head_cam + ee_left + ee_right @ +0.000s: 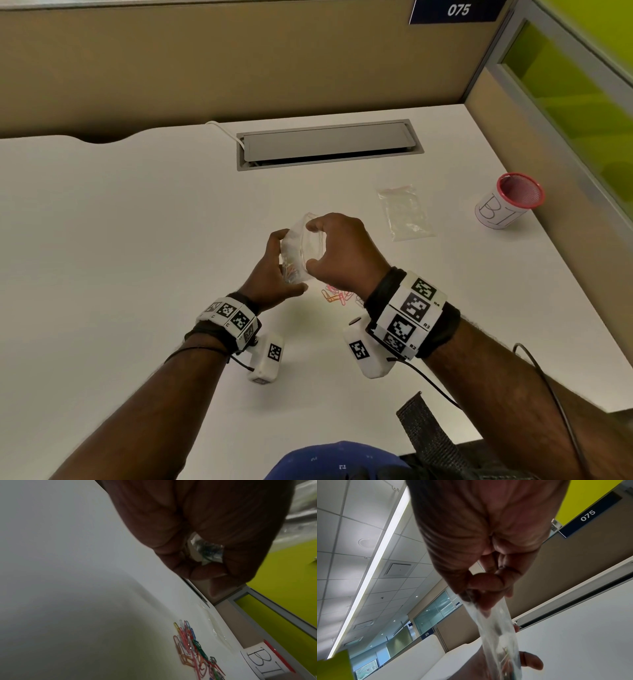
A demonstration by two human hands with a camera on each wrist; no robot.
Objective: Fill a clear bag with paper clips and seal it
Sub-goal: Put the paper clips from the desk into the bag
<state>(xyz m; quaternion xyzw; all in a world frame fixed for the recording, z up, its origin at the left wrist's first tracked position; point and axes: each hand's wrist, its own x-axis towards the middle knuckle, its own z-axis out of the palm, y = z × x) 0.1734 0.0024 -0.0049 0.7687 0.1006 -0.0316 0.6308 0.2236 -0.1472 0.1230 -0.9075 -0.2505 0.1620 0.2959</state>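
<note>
A: What are the hands doing?
B: The left hand is curled round the lower part of the clear bag, held above the desk. The right hand pinches the bag's top edge between thumb and fingers.
A: Which way does the bag run?
B: Its long axis goes up and away from the person, mouth end at the right hand; paper clips sit low inside it.
A: Is it sealed?
B: I can't tell, the fingers hide the mouth and the plastic is blurred.
A: And around them?
B: Loose clips lie just below the right wrist, partly covered; spare bags and a red mesh cup sit further right
</note>
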